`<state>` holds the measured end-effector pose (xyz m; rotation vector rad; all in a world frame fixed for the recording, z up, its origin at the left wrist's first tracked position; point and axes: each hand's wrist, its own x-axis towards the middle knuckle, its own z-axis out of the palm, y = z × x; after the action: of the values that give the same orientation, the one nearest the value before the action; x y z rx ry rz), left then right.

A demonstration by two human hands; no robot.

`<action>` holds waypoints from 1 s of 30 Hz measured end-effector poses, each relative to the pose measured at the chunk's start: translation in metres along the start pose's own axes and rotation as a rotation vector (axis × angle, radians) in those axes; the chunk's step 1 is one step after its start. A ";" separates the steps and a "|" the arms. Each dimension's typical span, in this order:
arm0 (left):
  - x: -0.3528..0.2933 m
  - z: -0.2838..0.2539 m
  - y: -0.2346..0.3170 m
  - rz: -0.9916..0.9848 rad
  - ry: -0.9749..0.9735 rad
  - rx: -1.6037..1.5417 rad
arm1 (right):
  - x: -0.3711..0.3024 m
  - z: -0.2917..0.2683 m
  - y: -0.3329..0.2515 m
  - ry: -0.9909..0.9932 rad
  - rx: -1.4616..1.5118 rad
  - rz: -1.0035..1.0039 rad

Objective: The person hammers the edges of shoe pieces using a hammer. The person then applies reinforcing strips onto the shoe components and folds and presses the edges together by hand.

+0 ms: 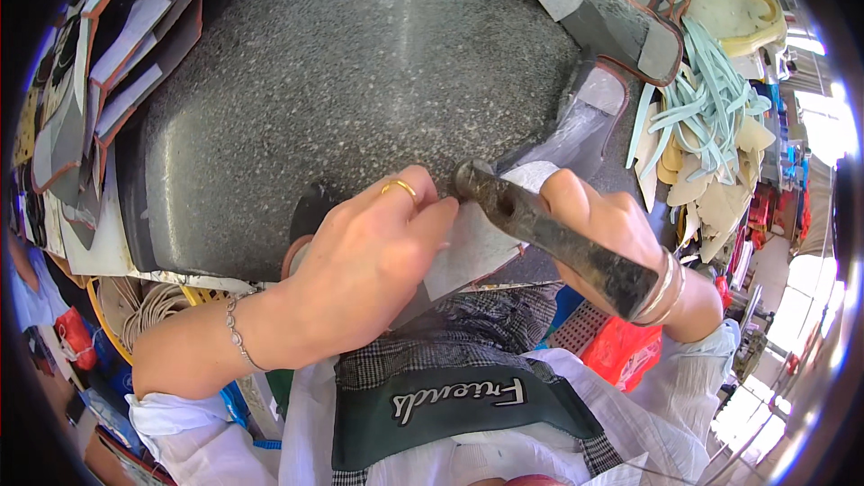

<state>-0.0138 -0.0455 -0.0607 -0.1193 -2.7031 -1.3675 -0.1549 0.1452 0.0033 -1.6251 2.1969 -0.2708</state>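
Note:
My right hand (612, 225) is closed round a hammer (576, 252). The hammer's dark, worn metal head is just right of my left fingertips, close over the work surface. My left hand (373, 247), with a gold ring, is closed, its thumb and forefinger pinched at the edge of a shoe upper piece (477, 247). Pale grey lining and a reddish edge show on this piece, which lies between my hands at the slab's near edge. My left hand covers part of it, and the pinched spot itself is hidden.
A speckled dark stone slab (360, 72) spreads in front of me. Stacked upper pieces (144, 54) stand at its left, and more upper pieces (630, 9) overlap at far right. Pale blue strips (711, 90) lie in a heap beyond them. A red plastic bag (621, 351) sits below the slab.

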 end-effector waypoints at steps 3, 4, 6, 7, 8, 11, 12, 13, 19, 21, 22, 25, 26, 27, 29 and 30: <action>-0.007 0.001 -0.007 0.109 0.068 0.099 | 0.001 0.002 -0.009 0.012 0.018 0.009; -0.008 0.001 -0.008 0.153 0.083 0.116 | 0.001 0.001 -0.013 -0.028 -0.011 0.021; -0.011 -0.002 -0.009 0.190 0.103 0.133 | 0.005 -0.001 -0.014 -0.022 0.054 -0.018; -0.011 -0.007 -0.007 0.186 0.030 0.200 | 0.007 -0.002 -0.018 -0.006 0.027 -0.042; -0.011 -0.014 -0.005 0.180 -0.043 0.267 | 0.009 -0.002 -0.022 0.010 0.002 -0.066; -0.004 -0.040 0.001 0.079 -0.272 0.338 | 0.005 0.006 -0.023 -0.055 0.039 -0.005; -0.003 -0.050 0.004 0.070 -0.277 0.335 | 0.005 0.009 -0.023 -0.029 0.113 0.010; 0.002 -0.061 0.007 0.077 -0.356 0.323 | 0.002 0.010 -0.024 -0.004 0.121 0.100; -0.005 -0.062 -0.010 -0.051 -0.349 0.233 | -0.009 0.014 -0.023 0.061 0.105 0.189; -0.009 -0.060 -0.010 0.043 -0.218 0.476 | -0.012 0.012 -0.028 0.092 0.056 0.215; -0.012 -0.054 -0.012 0.045 -0.219 0.477 | -0.012 0.013 -0.030 0.093 0.056 0.216; -0.018 -0.040 -0.019 0.073 -0.133 0.094 | -0.012 0.018 -0.028 0.085 0.132 0.257; -0.021 -0.038 -0.020 0.156 -0.140 0.129 | -0.009 0.016 -0.028 0.086 0.129 0.260; -0.023 -0.038 -0.021 0.229 -0.147 0.165 | -0.004 0.012 -0.027 0.081 0.100 0.200; -0.026 -0.038 -0.016 0.244 -0.141 0.221 | 0.002 0.010 -0.033 0.104 0.074 0.138; -0.026 -0.039 -0.013 0.273 -0.136 0.272 | 0.002 0.009 -0.039 0.134 0.071 0.147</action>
<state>0.0125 -0.0851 -0.0521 -0.5515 -2.8183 -0.9400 -0.1173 0.1316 0.0095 -1.4377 2.3639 -0.4219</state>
